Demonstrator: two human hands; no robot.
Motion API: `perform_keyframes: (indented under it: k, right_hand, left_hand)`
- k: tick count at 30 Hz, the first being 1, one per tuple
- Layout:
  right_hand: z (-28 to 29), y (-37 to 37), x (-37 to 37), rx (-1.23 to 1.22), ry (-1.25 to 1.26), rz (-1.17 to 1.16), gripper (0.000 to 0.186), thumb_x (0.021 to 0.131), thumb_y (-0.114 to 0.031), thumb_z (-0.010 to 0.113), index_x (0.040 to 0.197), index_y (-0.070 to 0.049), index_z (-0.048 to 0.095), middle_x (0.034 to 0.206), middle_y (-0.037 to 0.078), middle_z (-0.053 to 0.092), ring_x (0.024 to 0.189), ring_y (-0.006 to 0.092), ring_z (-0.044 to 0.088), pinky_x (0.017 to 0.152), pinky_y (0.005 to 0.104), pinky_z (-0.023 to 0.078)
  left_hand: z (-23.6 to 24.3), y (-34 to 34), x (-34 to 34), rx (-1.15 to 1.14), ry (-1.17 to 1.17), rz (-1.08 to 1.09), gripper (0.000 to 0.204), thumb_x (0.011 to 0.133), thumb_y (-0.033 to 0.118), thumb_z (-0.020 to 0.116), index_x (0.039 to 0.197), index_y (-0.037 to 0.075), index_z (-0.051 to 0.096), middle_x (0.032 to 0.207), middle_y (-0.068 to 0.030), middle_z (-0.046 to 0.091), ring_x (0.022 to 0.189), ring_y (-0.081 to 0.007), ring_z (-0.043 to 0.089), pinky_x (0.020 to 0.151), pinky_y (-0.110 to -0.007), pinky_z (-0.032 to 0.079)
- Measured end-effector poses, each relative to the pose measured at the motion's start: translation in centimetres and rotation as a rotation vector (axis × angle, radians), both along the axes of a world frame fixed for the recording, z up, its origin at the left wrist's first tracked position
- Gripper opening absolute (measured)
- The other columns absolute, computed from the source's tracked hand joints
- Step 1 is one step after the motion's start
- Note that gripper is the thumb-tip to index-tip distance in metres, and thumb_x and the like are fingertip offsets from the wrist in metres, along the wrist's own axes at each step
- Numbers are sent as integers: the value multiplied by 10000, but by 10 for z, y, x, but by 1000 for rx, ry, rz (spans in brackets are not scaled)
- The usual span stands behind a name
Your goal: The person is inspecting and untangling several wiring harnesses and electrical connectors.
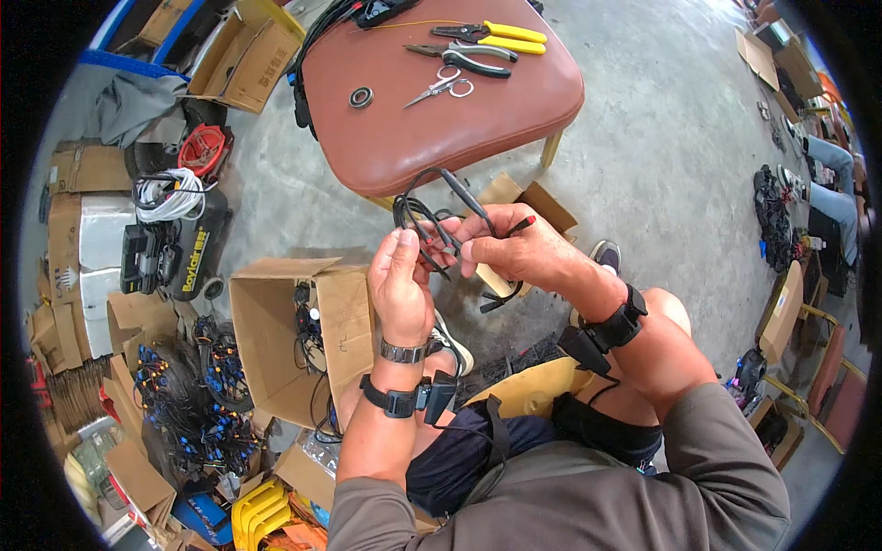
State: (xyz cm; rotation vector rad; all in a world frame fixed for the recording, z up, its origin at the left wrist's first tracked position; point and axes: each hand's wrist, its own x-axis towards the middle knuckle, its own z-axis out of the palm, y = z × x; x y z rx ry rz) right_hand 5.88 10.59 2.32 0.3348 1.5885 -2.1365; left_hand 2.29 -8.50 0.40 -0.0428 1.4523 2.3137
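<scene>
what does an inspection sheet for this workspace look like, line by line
surface: brown padded chair seat used as a bench, over a grey concrete floor.
job's things: bundle of thin black cables, one with a red tip, held above the lap.
clutter: yellow-handled pliers, grey-handled pliers, small steel scissors, black ring bearing on the seat.
grips: left hand and right hand both closed on the bundle; black wrist straps on both.
cables: heap of black wires with blue connectors on the floor at left.
surroundings: open cardboard box with wires inside; another person's legs at far right.
</scene>
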Motion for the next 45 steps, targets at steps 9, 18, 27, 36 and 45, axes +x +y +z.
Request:
perform_keyframes:
  k: [9,18,27,36,45]
  right_hand:
    - [-13,-7,-2,-82,244,-8,206,885,-73,641,1074,-25,709,901,22,723,742,77,577,677,255,472]
    - [-30,-10,12,522,494,374,294,884,-24,638,1174,16,652,1020,158,729,835,250,708,781,353,548]
    - [-47,-16,16,877,595,604,357,800,-72,649,1154,-27,633,994,194,687,950,407,675,800,512,528]
    - [-45,14,-3,1078,658,53,443,779,-31,673,1214,-48,590,1024,207,653,985,396,655,806,490,526]
    - [-31,32,-10,1098,381,326,177,906,-202,624,924,-28,656,853,221,700,883,418,684,779,525,528]
  left_hand:
    - [-9,-5,-4,-39,-137,28,316,1054,319,566,1051,13,643,993,-121,724,804,-141,658,722,-283,515]
    - [-10,-10,-10,36,-26,17,287,1024,240,589,1165,-8,620,1013,-206,734,883,-268,713,831,-385,556]
    - [1,-24,-16,273,19,-26,335,1007,263,577,1194,-12,617,797,-117,654,734,-254,618,714,-376,486]
    - [14,-43,-11,406,152,-308,363,1011,273,584,1170,-51,628,557,-17,514,475,-130,439,534,-309,338]
    - [14,-61,-20,408,169,-358,401,996,297,572,1166,-60,638,551,-11,522,462,-128,441,522,-322,322]
